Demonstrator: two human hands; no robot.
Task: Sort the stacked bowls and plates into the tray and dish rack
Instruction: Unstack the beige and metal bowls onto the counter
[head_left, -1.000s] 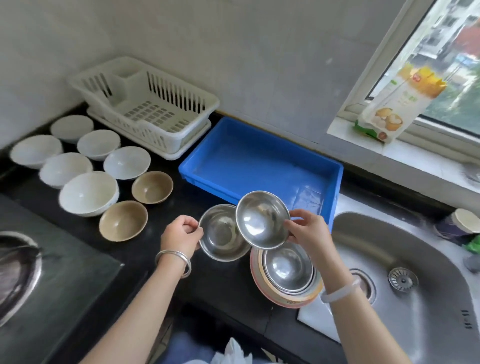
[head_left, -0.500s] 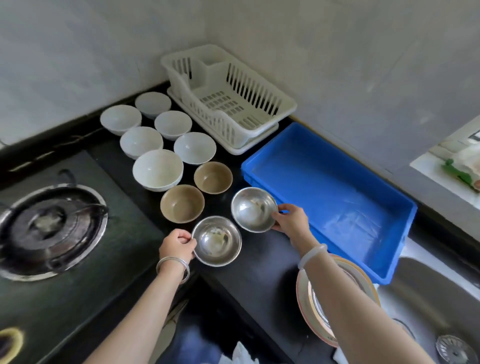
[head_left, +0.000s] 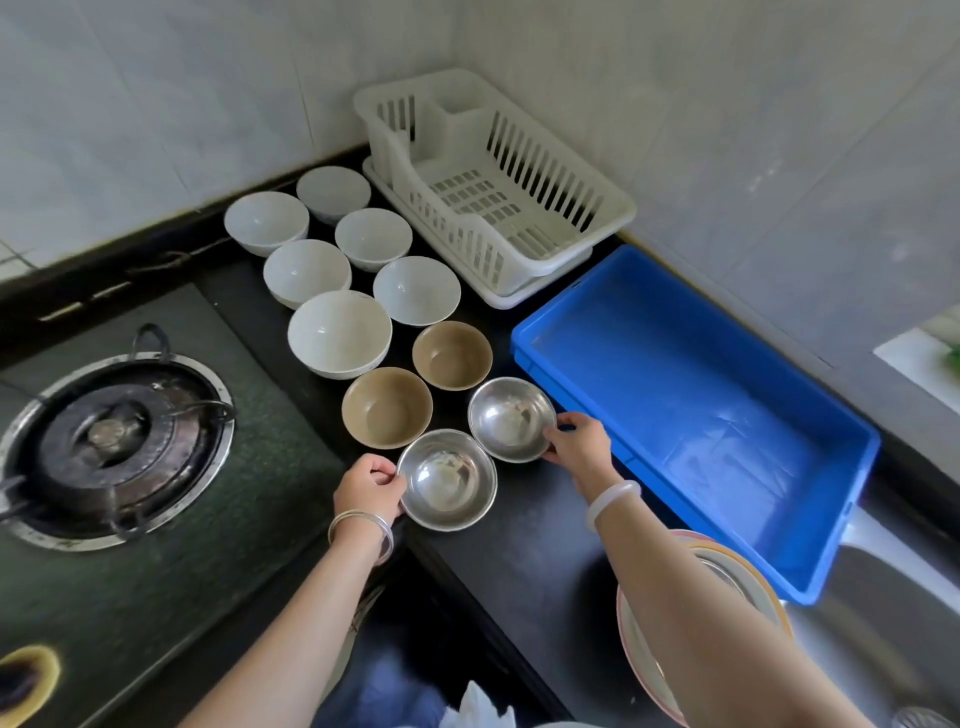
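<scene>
Second steel bowl (head_left: 511, 419) now set down on counter, just left of blue tray (head_left: 852, 447), rim still pinched by right hand (head_left: 576, 447); first steel bowl (head_left: 447, 486), further left of tray, gripped at rim by left hand (head_left: 366, 488); dish rack (head_left: 613, 208) behind tray
</scene>
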